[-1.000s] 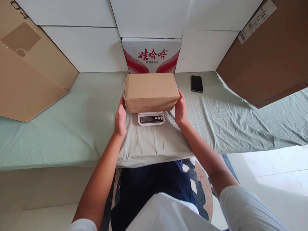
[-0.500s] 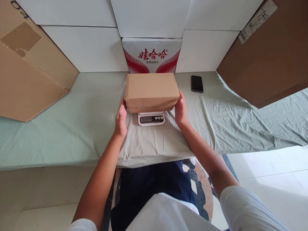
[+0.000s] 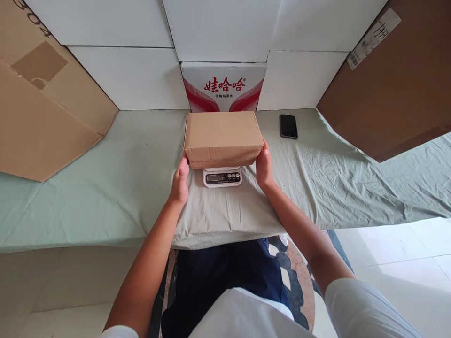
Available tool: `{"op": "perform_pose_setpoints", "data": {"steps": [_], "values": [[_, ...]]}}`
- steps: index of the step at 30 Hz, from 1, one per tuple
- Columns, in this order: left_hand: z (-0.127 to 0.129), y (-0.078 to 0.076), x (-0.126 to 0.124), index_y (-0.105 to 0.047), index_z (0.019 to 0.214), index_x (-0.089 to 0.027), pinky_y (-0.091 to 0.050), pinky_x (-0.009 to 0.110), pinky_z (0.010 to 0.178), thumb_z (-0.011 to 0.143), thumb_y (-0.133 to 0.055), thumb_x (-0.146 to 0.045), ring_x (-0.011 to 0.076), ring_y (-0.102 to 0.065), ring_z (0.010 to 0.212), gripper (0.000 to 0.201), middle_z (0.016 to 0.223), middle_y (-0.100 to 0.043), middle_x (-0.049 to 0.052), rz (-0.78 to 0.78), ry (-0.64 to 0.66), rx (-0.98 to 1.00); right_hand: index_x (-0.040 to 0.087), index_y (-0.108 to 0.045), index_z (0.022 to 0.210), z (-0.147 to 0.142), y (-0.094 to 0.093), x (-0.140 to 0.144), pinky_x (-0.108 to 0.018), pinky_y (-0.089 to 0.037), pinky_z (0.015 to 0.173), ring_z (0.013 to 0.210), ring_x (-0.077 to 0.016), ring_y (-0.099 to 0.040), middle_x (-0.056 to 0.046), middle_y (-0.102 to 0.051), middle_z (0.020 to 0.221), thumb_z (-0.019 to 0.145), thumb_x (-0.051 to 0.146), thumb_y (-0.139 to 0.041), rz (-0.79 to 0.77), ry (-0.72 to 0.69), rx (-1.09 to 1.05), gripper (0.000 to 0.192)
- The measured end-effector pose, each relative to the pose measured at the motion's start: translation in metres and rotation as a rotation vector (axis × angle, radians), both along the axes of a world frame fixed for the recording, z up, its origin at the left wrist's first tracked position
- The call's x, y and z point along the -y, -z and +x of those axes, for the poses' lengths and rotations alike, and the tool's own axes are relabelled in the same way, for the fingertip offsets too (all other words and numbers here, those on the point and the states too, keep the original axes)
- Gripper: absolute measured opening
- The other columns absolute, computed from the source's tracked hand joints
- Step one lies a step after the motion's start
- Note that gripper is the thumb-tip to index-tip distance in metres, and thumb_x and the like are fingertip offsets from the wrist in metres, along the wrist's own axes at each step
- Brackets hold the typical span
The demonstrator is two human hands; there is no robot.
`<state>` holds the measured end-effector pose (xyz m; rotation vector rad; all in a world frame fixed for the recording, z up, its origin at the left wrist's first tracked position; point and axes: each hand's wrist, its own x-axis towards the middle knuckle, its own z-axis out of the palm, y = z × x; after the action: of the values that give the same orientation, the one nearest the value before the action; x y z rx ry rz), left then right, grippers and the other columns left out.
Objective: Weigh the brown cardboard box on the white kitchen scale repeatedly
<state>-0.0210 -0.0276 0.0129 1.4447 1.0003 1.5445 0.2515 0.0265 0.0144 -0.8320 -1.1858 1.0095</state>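
Note:
A closed brown cardboard box [image 3: 223, 134] is at the middle of the table, directly over a white kitchen scale [image 3: 222, 177]. Only the scale's front shows, with its dark display and buttons; the box hides its platform, so I cannot tell whether the box rests on it. My left hand [image 3: 181, 178] presses the box's left side, its fingers partly hidden behind that side. Against the right side lies my right hand [image 3: 264, 164], gripping near the front corner. Between them the two hands hold the box level.
A black phone [image 3: 288, 126] lies right of the box on the green cloth [image 3: 148, 188]. Behind stands a white and red carton [image 3: 225, 75] under white panels [image 3: 221, 28]. Large cardboard sheets flank the table, one left [image 3: 52, 126] and one right [image 3: 391, 98].
The whole view has shifted slightly, so everything sits a little lower in the picture. My left hand appears slightly lower along the box's side; both hands stay on the box.

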Motion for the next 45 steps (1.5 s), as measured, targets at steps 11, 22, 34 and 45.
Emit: {"op": "perform_pose_setpoints", "data": {"steps": [11, 22, 34, 45], "values": [[0.001, 0.003, 0.0, -0.051, 0.154, -0.027, -0.026, 0.046, 0.133, 0.088, -0.038, -0.084, 0.0324, -0.028, 0.162, 0.088, 0.169, -0.042, 0.012, -0.016, -0.004, 0.0, 0.039, -0.05, 0.147, -0.011, -0.011, 0.009, -0.052, -0.026, 0.136, 0.156, -0.0246, -0.04, 0.002, -0.052, 0.161, 0.094, 0.07, -0.043, 0.041, -0.029, 0.023, 0.062], [-0.002, -0.032, -0.021, -0.059, 0.143, -0.032, -0.028, 0.053, 0.13, 0.081, -0.047, -0.088, 0.0347, -0.042, 0.156, 0.085, 0.158, -0.056, 0.011, 0.021, -0.009, 0.078, 0.043, -0.042, 0.151, -0.015, -0.035, -0.017, -0.052, -0.032, 0.134, 0.156, -0.0285, -0.04, 0.004, -0.05, 0.159, 0.088, 0.078, -0.046, 0.109, -0.023, 0.098, 0.072], [0.003, -0.011, -0.157, -0.06, 0.139, -0.031, -0.027, 0.045, 0.132, 0.077, -0.038, -0.096, 0.0267, -0.038, 0.158, 0.093, 0.16, -0.053, 0.008, -0.014, -0.126, 0.226, 0.037, -0.038, 0.149, -0.043, -0.022, -0.133, -0.049, -0.03, 0.136, 0.155, -0.0244, -0.04, 0.003, -0.049, 0.159, 0.079, 0.089, -0.044, 0.098, 0.029, 0.06, 0.087], [0.006, 0.018, -0.174, -0.062, 0.135, -0.025, -0.035, 0.04, 0.128, 0.082, -0.037, -0.092, 0.0245, -0.044, 0.155, 0.09, 0.157, -0.057, 0.012, -0.11, -0.143, 0.298, 0.032, -0.048, 0.136, -0.038, 0.002, -0.144, -0.049, -0.029, 0.135, 0.152, -0.0247, -0.043, -0.002, -0.053, 0.156, 0.08, 0.078, -0.053, -0.01, 0.011, 0.033, 0.072]]}}
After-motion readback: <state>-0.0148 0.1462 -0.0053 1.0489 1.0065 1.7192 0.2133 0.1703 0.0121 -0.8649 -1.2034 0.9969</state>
